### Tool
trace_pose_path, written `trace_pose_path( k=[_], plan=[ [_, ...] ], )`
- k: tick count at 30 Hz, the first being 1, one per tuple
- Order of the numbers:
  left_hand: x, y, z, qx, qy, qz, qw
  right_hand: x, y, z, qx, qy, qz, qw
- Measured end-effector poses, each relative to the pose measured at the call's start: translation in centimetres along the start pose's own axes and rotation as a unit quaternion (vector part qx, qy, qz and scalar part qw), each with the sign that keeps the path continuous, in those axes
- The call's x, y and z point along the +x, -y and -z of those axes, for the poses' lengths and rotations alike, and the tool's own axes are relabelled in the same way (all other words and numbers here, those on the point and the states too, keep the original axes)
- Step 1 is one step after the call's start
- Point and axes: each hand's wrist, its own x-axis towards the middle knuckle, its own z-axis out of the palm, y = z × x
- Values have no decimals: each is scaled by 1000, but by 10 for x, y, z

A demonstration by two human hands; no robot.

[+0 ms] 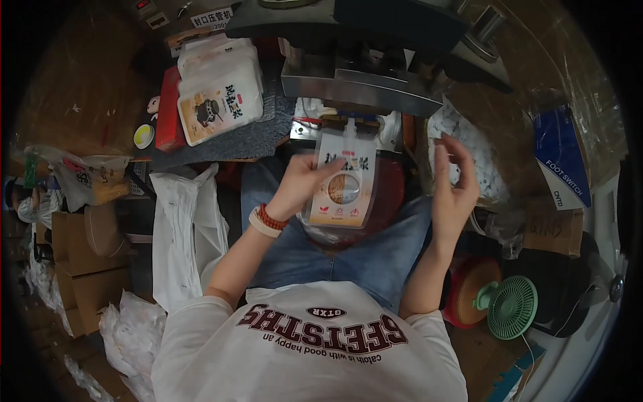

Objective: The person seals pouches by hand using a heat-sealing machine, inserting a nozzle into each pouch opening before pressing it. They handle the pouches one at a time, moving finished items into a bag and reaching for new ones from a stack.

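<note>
My left hand [303, 182] grips the left edge of a printed spout pouch [343, 201], thumb across its front. The pouch hangs upright over my lap, with a round window in the middle and a pale spout [349, 128] at its top, right at the metal fixture [305, 130] under the machine. To the right, my right hand [457, 177] is raised with thumb and fingers apart, and nothing shows between them. It overlaps the edge of a heap of small white plastic pieces [485, 164] in a clear bag or bin.
A stack of similar printed pouches [224, 100] lies on a grey mat [271, 127] beside a red box [169, 110]. The steel machine housing [362, 84] spans the front. A blue foot switch box [561, 157] and a green fan [512, 307] stand right; a white bag [184, 234] hangs left.
</note>
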Motion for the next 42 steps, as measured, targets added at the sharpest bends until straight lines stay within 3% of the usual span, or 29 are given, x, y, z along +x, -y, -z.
trace_pose_path(
  k=[2, 3, 5, 10, 11, 12, 13, 15, 16, 17, 18, 19, 20, 21, 23, 24, 25, 27, 29, 31, 32, 34, 36, 38, 39, 40, 41, 42],
  plan=[
    [18, -9, -2, -44, 3, -2, 999, 23, -12, 9, -170, -23, 67, 983],
    [27, -11, -1, -75, 15, 13, 997, 32, -30, 7, -170, -23, 67, 983],
    [33, -14, -1, -103, 26, 36, 994, 38, -77, -1, -307, 119, -68, 942],
    [28, -19, 7, -40, 3, 12, 999, 30, -95, -2, -248, 79, -27, 965],
    [27, -26, 16, 167, -85, -80, 979, 30, -95, -2, -220, 42, -13, 974],
    [28, -32, 25, 364, -165, -167, 901, 30, -92, -1, -210, 15, 12, 977],
    [26, -34, 43, 521, -316, -296, 736, 27, -86, 1, -207, 16, 14, 978],
    [15, -40, 78, 737, -410, -226, 488, 15, -71, 2, -48, -12, -3, 999],
    [12, -23, 108, 756, -356, -208, 508, 6, -64, 1, -48, -10, -4, 999],
    [0, -22, 116, 756, -358, -206, 508, -2, -57, -2, 75, -15, -38, 996],
    [-16, -19, 119, 733, -280, -227, 577, -8, -50, -7, 198, -22, -72, 977],
    [-27, -17, 120, 704, -194, -247, 637, -13, -40, -11, 200, -27, -73, 977],
    [-36, -13, 118, 680, -176, -296, 647, -18, -27, -12, 300, 33, -79, 950],
    [-45, -9, 115, 681, -172, -291, 649, -24, -14, -14, 394, 96, -85, 910],
    [-55, -4, 109, 653, -210, -308, 659, -30, 7, -24, 433, 113, -87, 890],
    [-59, -15, 91, 554, -231, -271, 753, -30, 15, -29, 436, 127, -22, 891],
    [-61, -17, 80, 553, -229, -271, 754, -30, 23, -34, 435, 142, 44, 888],
    [-65, -18, 63, 445, -240, -318, 802, -37, 39, -45, 453, 126, 57, 881],
    [-67, -20, 46, 451, -215, -371, 783, -45, 48, -56, 440, 115, -6, 890],
    [-70, -26, 32, 480, -176, -435, 741, -47, 37, -72, 282, 163, 74, 943],
    [-73, -31, 26, 479, -173, -437, 741, -47, 25, -77, 208, 169, 182, 946],
    [-78, -40, 16, 509, -126, -450, 723, -42, 26, -69, 222, 160, 228, 935],
    [-75, -39, 13, 454, -94, -468, 753, -44, 27, -63, 234, 152, 268, 922],
    [-73, -38, 6, 410, -31, -418, 810, -51, 25, -57, 342, 178, 78, 919],
    [-66, -29, 5, 408, -28, -418, 812, -49, 22, -57, 340, 176, 77, 921],
    [-54, -12, 5, 302, -23, -289, 908, -45, 17, -57, 254, 175, 33, 951],
    [-42, -1, 5, 185, -18, -149, 971, -42, 14, -57, 166, 173, -10, 971],
    [-31, -1, 5, 216, -11, -129, 968, -38, 11, -55, 171, 138, -23, 975]
  ],
)
